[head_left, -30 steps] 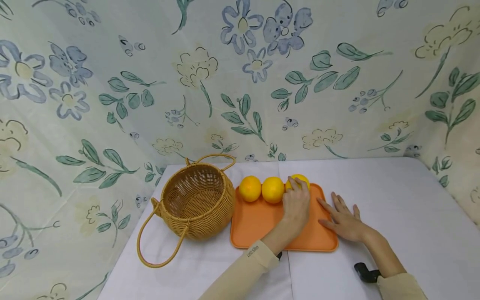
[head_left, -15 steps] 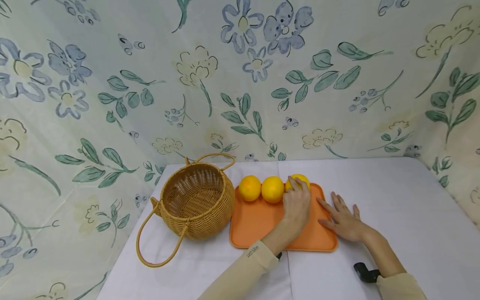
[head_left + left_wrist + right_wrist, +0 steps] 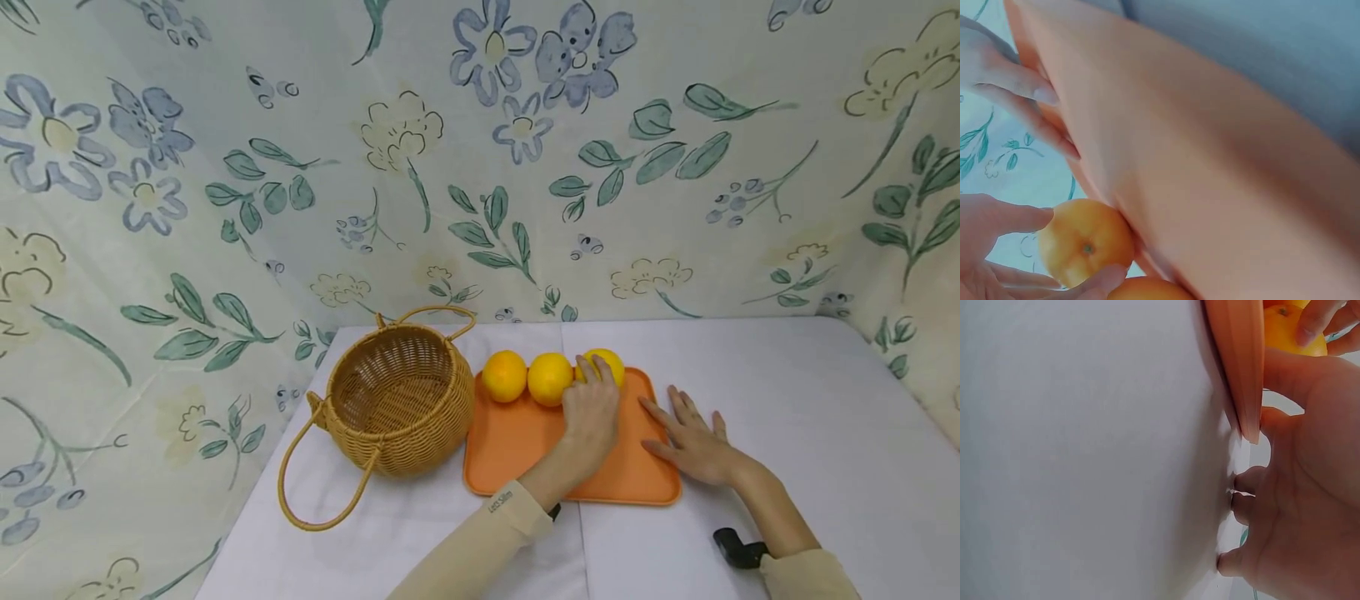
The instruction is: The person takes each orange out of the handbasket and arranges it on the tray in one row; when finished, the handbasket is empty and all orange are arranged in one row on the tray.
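Observation:
Three oranges line the back edge of an orange tray [image 3: 517, 450]: a left orange [image 3: 504, 377], a middle orange [image 3: 551, 380] and a right orange [image 3: 609, 364]. My left hand [image 3: 591, 417] holds the right orange from above, partly covering it. In the left wrist view, thumb and fingers lie around opposite sides of that orange [image 3: 1075, 228], its stem end showing. My right hand [image 3: 697, 446] rests spread at the tray's right edge, thumb and index finger touching the rim. The right wrist view shows its other fingertips [image 3: 1230, 562] down on the white cloth.
Left of the tray stands a round wicker basket [image 3: 405, 450], nothing inside it, its two handles folded outward. A white cloth [image 3: 810, 400] covers the table. A floral curtain [image 3: 480, 167] hangs behind. A black wrist device [image 3: 738, 550] sits by the right sleeve.
The hands, oranges, tray and basket hold their places. Only the head view has shifted slightly, so everything appears a little further right.

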{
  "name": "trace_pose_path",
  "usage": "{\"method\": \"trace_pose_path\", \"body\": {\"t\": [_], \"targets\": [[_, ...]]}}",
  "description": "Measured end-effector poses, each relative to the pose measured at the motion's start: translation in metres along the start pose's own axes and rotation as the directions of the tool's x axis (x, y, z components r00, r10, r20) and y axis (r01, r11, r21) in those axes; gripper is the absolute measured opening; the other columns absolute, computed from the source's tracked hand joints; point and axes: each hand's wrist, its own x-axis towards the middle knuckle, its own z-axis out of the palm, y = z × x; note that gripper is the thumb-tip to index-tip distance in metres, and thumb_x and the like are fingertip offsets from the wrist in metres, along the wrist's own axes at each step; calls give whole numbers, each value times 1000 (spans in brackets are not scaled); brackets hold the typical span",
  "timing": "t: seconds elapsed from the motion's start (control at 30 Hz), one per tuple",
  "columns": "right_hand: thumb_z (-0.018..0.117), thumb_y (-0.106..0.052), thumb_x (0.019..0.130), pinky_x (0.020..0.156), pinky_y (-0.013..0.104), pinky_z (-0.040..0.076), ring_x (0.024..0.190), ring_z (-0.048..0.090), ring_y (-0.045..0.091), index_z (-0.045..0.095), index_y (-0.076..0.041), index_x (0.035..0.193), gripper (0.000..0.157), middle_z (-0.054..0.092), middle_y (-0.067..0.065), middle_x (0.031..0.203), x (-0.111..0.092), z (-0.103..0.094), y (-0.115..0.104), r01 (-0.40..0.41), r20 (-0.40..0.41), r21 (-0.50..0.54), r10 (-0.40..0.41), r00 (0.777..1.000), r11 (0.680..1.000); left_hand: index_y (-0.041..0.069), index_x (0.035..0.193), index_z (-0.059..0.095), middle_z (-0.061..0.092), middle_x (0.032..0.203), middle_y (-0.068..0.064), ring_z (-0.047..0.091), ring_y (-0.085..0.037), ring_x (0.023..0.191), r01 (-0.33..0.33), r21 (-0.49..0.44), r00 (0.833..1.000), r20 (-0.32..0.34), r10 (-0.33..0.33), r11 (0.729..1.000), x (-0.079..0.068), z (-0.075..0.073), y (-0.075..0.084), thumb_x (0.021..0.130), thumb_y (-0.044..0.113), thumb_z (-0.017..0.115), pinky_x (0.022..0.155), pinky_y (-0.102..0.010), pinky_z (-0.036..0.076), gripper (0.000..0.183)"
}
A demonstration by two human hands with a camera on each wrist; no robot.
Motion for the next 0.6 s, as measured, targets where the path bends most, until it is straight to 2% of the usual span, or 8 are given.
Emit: {"method": "trace_pose_path", "body": {"t": [0.2,0.33,0.43,0.6], "targets": [[63,-46,100,108,83,-19,152,-8,60,32,-4,160,79,-3,41,165,-2,-8,-10,-23,21,-7,23,1000,1000,11,152,49,60,148,-8,67,-9,59,-38,-52,999,-28,36,998,-4,-8,-10,96,44,68,43,-22,46,68],[64,-47,99,109,85,-15,151,-5,62,32,-5,160,81,-2,41,165,-2,-12,-9,-39,44,-27,40,998,999,10,148,54,64,143,-9,67,-10,57,-70,-163,996,-68,60,984,-9,-18,-22,98,40,68,44,-21,50,60],[65,-48,98,109,85,-14,151,-5,62,31,-5,161,83,-2,41,165,-3,-15,-8,-50,55,0,50,997,999,11,143,57,66,138,-7,70,-12,65,-95,-306,994,-72,77,947,-12,-23,-35,98,41,69,51,-22,55,56],[65,-47,99,109,85,-13,150,-3,64,26,-2,162,87,-4,41,165,-8,-25,-10,-35,50,87,31,998,996,11,138,60,69,129,-5,73,-17,78,-131,-512,991,-75,108,849,-15,-27,-62,99,39,70,61,-25,58,49]]}}
